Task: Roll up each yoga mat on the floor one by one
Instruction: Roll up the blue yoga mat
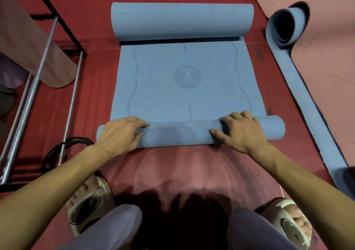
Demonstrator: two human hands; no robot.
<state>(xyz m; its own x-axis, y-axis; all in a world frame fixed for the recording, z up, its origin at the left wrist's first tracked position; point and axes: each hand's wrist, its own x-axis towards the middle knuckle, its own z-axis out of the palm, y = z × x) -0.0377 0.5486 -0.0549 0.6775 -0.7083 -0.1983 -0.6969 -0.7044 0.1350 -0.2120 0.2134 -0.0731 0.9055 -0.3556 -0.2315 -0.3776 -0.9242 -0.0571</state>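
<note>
Hands (123,132) (240,130) curled over mat roll (182,132)

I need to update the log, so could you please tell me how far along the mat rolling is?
Nothing looks fully done. In hand: the left hand and right hand grip the near roll of the blue mat, whose far end is also curled. Left: its flat middle, then the blue-and-pink mat on the right, only curled at one end.

- Your slippers (87,209) stand on the red floor (96,88).
- A metal rack (41,73) stands at your left.
- A black cable (63,148) coils beside it.
</note>
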